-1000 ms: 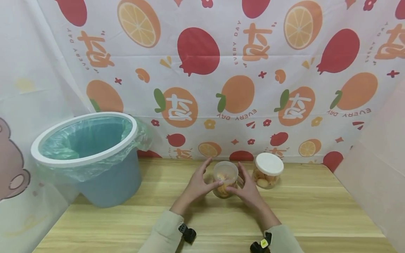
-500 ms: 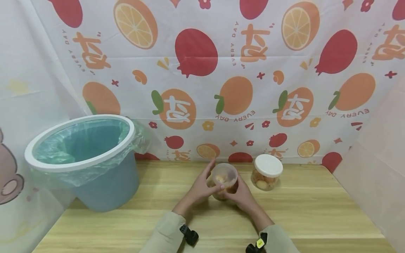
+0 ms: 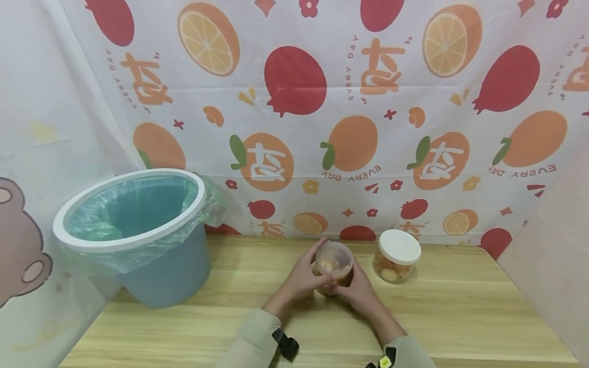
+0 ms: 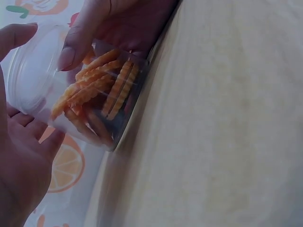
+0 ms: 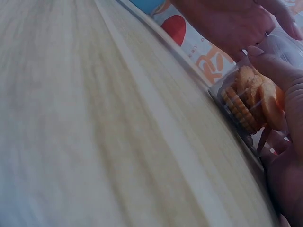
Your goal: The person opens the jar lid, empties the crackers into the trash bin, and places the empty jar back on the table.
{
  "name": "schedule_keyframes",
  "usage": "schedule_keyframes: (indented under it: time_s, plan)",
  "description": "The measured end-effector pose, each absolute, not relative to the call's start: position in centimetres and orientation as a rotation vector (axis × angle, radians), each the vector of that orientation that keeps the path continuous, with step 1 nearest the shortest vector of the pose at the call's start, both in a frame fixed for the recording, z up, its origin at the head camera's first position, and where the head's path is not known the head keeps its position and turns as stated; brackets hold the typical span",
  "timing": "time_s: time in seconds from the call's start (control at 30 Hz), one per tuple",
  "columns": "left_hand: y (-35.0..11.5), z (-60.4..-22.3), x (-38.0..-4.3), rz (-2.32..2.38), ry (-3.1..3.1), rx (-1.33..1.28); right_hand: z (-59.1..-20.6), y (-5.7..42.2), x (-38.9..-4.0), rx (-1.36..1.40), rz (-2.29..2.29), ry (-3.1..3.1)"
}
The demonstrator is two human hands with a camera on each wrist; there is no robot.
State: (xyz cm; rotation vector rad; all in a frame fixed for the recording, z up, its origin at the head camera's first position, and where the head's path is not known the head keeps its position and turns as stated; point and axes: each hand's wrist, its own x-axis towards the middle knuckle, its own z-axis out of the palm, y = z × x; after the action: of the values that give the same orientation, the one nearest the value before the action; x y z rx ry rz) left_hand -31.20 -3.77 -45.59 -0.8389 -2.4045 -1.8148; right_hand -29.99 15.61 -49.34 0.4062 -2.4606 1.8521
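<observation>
A clear plastic jar (image 3: 334, 254) with a translucent top stands on the wooden table between both hands. Ridged orange-brown biscuits (image 4: 94, 85) fill its lower part. My left hand (image 3: 301, 278) holds the jar's left side, its thumb near the front and its fingers reaching round the back. From the other side, my right hand (image 3: 361, 292) grips it, the thumb (image 5: 272, 66) lying on the jar wall. The two thumbs come close together at the front of the jar in the head view.
A second biscuit jar (image 3: 397, 258) with a white lid stands just right of the hands. At the left is a blue bin (image 3: 165, 271) with a white rim and a green liner. Fruit-print cloth (image 3: 294, 153) hangs behind the wooden table (image 3: 442, 317).
The right hand has come in from a looser spread and closed its fingers round the jar's right side. The left hand has drawn closer to the jar. The head view has shifted slightly.
</observation>
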Motion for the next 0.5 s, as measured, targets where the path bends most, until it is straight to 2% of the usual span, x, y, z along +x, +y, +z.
schedule_keyframes:
  time_s: [0.23,0.5]
  plan:
    - [-3.81,-45.63,-31.36,-1.797,-2.426,-0.805,-49.81,15.62,-30.24,0.496,1.912,-2.395]
    - [-3.79,-45.55,-30.82,-1.786,-2.440,-0.759,-49.78,15.64,-30.06,0.459,1.893,-2.433]
